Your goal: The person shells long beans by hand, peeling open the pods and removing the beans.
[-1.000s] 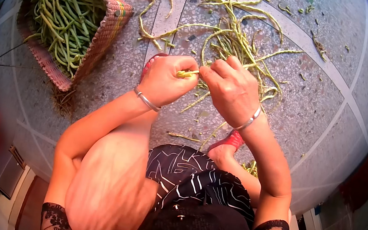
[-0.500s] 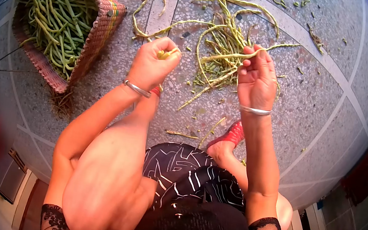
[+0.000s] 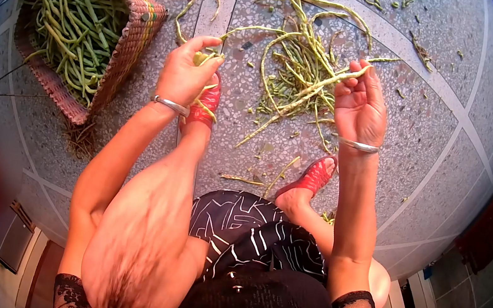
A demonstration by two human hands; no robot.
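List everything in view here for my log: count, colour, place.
woven basket: one, reddish with stripes, upper left
beans in basket: many, green
bean heap: many pods, yellow-green, on floor ahead
bean scraps: several, green, scattered
speckled floor: one, grey, throughout
long bean: one, pale green, right hand
bean pieces: uncounted, yellow-green, left hand
sandals: two, red, on feet
bracelets: two, silvery, wrists
clothing: uncounted, black, partly white-patterned, lower centre
edge items: unclear
left hand: one, centre-left
right hand: one, centre-right
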